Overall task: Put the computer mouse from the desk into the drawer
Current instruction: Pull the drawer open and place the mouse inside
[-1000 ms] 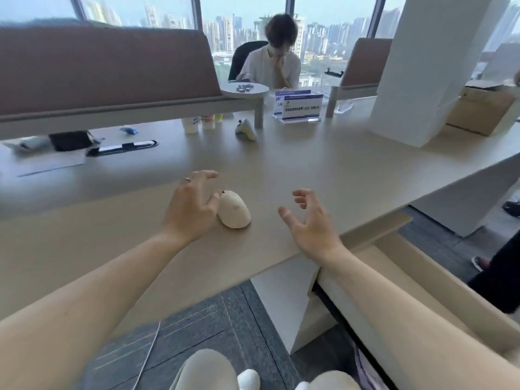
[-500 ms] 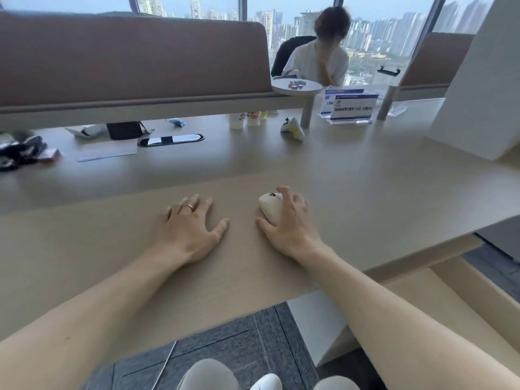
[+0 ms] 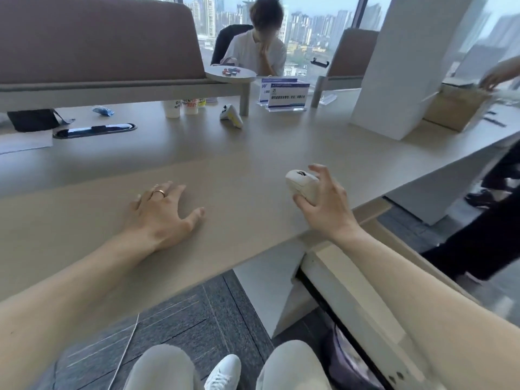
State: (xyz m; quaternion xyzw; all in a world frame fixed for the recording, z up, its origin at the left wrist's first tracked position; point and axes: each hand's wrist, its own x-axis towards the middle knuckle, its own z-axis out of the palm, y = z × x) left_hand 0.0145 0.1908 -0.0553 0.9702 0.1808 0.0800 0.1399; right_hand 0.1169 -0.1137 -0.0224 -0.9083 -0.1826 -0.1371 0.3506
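We are now holding the computer mouse point(image 3: 301, 183) clear of the desk point(image 3: 253, 153), and that is the big change: half a second ago our right hand point(image 3: 323, 204) was only settling over it on the surface, and a second ago the mouse was lying beside our left hand point(image 3: 160, 212) with the right hand hovering empty. Now the right fingers are wrapping round the mouse, thumb pressing its near side and the other fingers curling over the far side, so the hand is clamped on it and carrying it toward the right edge of the desk. Our left hand is lying flat on the desktop, fingers spread apart, holding nothing, and it looks to be merely steadying us. The drawer point(image 3: 351, 282) is standing pulled open below and to the near right of the desk edge, partly hidden by our right forearm, so we cannot tell what is lying inside it. In our judgement the pick-up is done and the carry is under way; what remains is bringing the mouse past the desk edge, lowering it into the open drawer and letting go. The grip looks a little loose at the index finger, so we are watching for a slip on the way down.
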